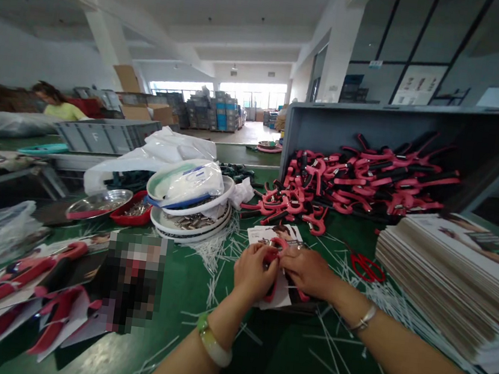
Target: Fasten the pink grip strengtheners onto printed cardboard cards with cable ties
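Note:
A pink spring clamp (270,291) lies on a printed card (282,295) in front of me. My left hand (256,271) is closed at the clamp's upper part, fingertips pinched together. My right hand (309,272) meets it from the other side, its fingers also closed on the clamp. Whatever thin piece may sit between the fingertips is hidden. Under and behind the hands more printed cards (256,234) show. Loose white cable ties (332,346) are strewn around on the green tabletop (274,360).
A tilted grey bin (486,143) spills pink and black clamps (360,176). Stacked cards (437,289) and red scissors (367,268) lie right. Carded clamps (56,315) lie left, near stacked basins (184,222) and a metal bowl (97,204). Another person (61,106) is far left.

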`<state>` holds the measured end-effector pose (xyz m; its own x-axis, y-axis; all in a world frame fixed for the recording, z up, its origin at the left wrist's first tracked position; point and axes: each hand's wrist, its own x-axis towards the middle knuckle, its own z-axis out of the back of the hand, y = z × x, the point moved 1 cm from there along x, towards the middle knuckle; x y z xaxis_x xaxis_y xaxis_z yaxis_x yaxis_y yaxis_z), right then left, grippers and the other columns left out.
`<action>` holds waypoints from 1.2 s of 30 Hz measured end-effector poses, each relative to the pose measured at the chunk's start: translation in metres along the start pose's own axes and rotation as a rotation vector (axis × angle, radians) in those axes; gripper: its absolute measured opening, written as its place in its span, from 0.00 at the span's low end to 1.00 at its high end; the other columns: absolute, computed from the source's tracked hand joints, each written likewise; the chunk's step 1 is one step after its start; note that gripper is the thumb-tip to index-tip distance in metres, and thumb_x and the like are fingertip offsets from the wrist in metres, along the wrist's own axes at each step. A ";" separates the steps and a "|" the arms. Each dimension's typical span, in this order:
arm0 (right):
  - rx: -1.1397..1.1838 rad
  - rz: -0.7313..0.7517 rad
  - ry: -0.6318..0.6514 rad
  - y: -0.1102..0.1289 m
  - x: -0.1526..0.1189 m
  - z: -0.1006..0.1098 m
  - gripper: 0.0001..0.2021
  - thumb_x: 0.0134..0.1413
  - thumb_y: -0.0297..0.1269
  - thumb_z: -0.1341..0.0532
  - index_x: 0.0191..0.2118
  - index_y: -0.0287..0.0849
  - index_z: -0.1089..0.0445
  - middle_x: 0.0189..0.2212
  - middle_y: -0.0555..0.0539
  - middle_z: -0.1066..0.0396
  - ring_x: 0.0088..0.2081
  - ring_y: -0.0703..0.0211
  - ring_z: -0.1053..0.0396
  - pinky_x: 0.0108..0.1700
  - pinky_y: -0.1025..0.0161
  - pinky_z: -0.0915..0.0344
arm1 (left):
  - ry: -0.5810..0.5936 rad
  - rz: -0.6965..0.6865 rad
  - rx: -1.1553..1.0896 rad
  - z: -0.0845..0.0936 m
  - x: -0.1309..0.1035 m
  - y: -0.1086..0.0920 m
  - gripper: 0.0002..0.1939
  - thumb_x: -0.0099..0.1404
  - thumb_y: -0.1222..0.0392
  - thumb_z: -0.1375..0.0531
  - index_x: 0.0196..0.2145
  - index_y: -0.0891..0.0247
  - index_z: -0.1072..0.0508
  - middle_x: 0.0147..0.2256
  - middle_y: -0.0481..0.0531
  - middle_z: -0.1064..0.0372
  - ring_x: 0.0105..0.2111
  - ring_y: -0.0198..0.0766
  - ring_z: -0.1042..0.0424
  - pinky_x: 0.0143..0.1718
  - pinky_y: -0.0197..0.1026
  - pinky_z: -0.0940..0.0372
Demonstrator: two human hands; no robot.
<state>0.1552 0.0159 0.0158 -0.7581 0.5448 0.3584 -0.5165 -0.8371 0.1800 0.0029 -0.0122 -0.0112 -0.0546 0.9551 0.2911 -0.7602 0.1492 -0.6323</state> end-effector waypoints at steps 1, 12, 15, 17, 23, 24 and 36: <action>-0.032 0.011 0.058 0.002 0.001 0.003 0.11 0.51 0.25 0.46 0.34 0.42 0.27 0.35 0.43 0.27 0.38 0.54 0.30 0.39 0.60 0.36 | 0.007 0.015 -0.001 0.001 0.001 0.000 0.12 0.59 0.53 0.43 0.41 0.51 0.27 0.45 0.52 0.32 0.47 0.46 0.34 0.46 0.47 0.38; 0.017 0.002 0.018 0.004 -0.006 0.003 0.10 0.51 0.27 0.45 0.32 0.43 0.27 0.38 0.45 0.28 0.42 0.54 0.33 0.43 0.58 0.37 | 0.185 0.068 0.172 0.013 0.024 -0.012 0.11 0.55 0.51 0.41 0.34 0.54 0.24 0.39 0.54 0.27 0.39 0.47 0.29 0.36 0.44 0.35; 0.032 -0.020 0.066 0.009 -0.011 0.014 0.09 0.54 0.30 0.46 0.33 0.44 0.27 0.37 0.45 0.29 0.39 0.55 0.33 0.41 0.60 0.37 | 0.181 0.073 0.178 0.016 0.025 -0.014 0.13 0.55 0.49 0.41 0.36 0.54 0.24 0.39 0.54 0.27 0.40 0.49 0.29 0.37 0.46 0.36; 0.028 -0.070 0.058 0.014 -0.018 0.022 0.09 0.57 0.35 0.46 0.38 0.44 0.29 0.38 0.45 0.30 0.39 0.56 0.33 0.42 0.60 0.37 | 0.127 0.043 0.160 0.022 0.021 -0.014 0.15 0.55 0.47 0.40 0.38 0.54 0.25 0.41 0.54 0.28 0.41 0.50 0.30 0.39 0.48 0.36; -0.199 -0.211 0.169 0.038 -0.035 0.031 0.09 0.56 0.36 0.46 0.39 0.40 0.31 0.37 0.42 0.32 0.38 0.55 0.34 0.39 0.60 0.37 | -0.252 0.124 -0.180 0.038 -0.012 0.014 0.22 0.60 0.46 0.45 0.46 0.63 0.31 0.43 0.58 0.31 0.39 0.42 0.31 0.40 0.44 0.36; -0.234 -0.214 0.198 0.042 -0.034 0.029 0.09 0.56 0.33 0.46 0.38 0.40 0.30 0.36 0.42 0.32 0.37 0.55 0.33 0.38 0.61 0.38 | -0.218 0.190 -0.290 0.036 -0.019 0.021 0.23 0.59 0.45 0.44 0.45 0.65 0.31 0.40 0.57 0.30 0.35 0.40 0.30 0.37 0.43 0.36; -0.252 -0.058 0.016 0.056 -0.019 0.010 0.06 0.57 0.29 0.46 0.35 0.40 0.31 0.32 0.44 0.29 0.35 0.55 0.31 0.33 0.63 0.38 | -0.105 0.268 -0.915 0.009 -0.041 0.030 0.16 0.50 0.56 0.35 0.37 0.66 0.26 0.31 0.53 0.24 0.30 0.38 0.26 0.33 0.37 0.32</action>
<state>0.1440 -0.0419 0.0280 -0.7295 0.5937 0.3397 -0.6406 -0.7671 -0.0348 -0.0232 -0.0487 -0.0357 -0.2442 0.9655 0.0902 0.0840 0.1137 -0.9899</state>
